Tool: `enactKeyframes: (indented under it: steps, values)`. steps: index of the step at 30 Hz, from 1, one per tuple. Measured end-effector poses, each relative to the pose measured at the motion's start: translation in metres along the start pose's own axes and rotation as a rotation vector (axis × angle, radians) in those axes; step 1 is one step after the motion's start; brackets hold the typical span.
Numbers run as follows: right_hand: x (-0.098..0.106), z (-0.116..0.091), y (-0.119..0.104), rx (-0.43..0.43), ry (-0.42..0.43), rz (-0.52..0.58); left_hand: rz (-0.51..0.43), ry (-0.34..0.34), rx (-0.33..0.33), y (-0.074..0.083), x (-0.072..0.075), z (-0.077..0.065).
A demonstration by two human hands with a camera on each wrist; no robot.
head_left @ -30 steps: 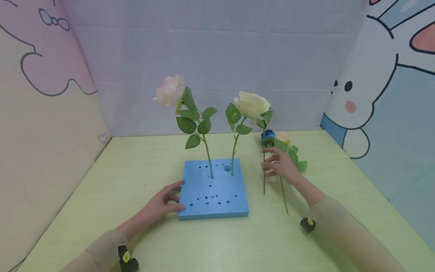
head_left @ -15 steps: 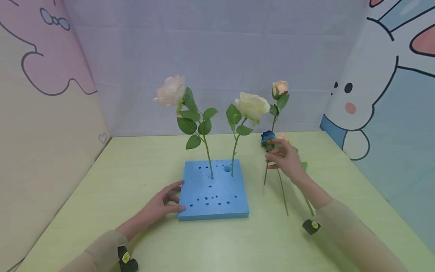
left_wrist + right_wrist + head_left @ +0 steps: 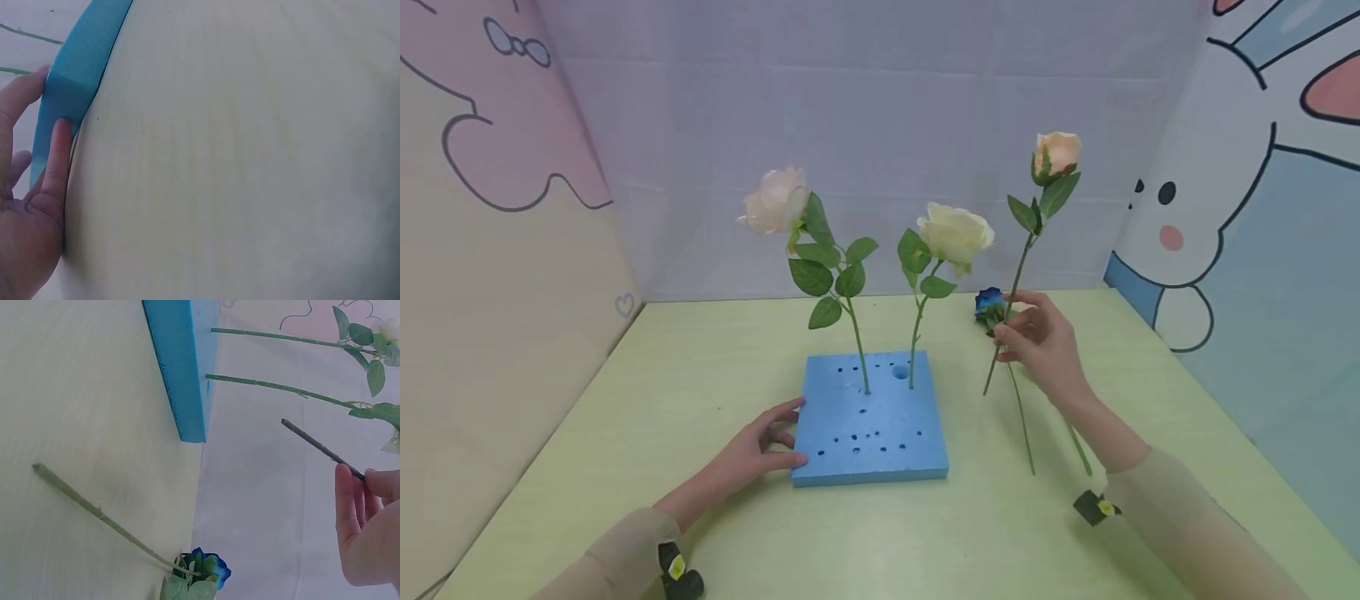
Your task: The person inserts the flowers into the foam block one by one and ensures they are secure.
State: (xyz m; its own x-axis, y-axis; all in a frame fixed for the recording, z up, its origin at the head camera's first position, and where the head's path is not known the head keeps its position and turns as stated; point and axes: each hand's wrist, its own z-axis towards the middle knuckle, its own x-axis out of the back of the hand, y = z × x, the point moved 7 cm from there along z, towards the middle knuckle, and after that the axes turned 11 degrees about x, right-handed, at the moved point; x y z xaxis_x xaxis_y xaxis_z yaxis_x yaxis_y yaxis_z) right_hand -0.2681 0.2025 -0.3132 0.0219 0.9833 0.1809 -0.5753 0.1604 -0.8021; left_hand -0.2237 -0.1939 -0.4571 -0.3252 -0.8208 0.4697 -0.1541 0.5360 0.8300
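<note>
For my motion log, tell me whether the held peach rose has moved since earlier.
Yes: in the head view, the peach rose's bloom has moved up and right, away from the planted white rose.

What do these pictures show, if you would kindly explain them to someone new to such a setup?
There is no machine here, only a person working bare-handed. The wide view is filmed from the head, the two smaller ones from the left and right wrists. The left hand touches the edge of a blue block in which a pale pink rose and a cream rose stand. The right hand holds a peach rose by its stem, off the table. On the table lie a blue rose and another stem, its bloom out of sight.
</note>
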Motion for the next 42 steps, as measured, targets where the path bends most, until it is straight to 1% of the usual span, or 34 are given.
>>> enactKeyframes:
  steps: [5, 9, 12, 17, 21, 26, 30, 36, 42]
  values:
    - [-0.006, -0.002, -0.014, 0.042, 0.009, -0.04, -0.003, -0.017, -0.025, 0.001, 0.001, -0.001]
    - [-0.015, -0.004, -0.025, 0.09, 0.017, -0.061, -0.004, -0.019, -0.019, 0.0, 0.0, -0.001]
    - [-0.022, -0.005, -0.033, 0.132, 0.015, -0.057, 0.0, -0.019, -0.008, -0.001, 0.0, 0.0]
    - [-0.036, -0.005, -0.04, 0.196, -0.009, -0.037, 0.003, -0.024, -0.028, 0.0, 0.0, -0.001]
    - [-0.048, -0.007, -0.042, 0.226, -0.029, -0.031, -0.01, -0.035, -0.039, 0.001, 0.0, -0.003]
    - [-0.066, -0.008, -0.043, 0.234, -0.068, -0.027, -0.005, -0.037, -0.044, 0.001, 0.0, -0.003]
    - [-0.079, -0.01, -0.044, 0.219, -0.089, -0.008, -0.013, -0.034, -0.026, 0.001, 0.0, -0.002]
    - [-0.099, -0.011, -0.044, 0.216, -0.11, 0.019, -0.011, -0.044, -0.045, 0.002, -0.001, -0.003]
    - [-0.114, -0.012, -0.042, 0.193, -0.133, 0.039, -0.019, -0.047, -0.044, 0.004, 0.0, -0.005]
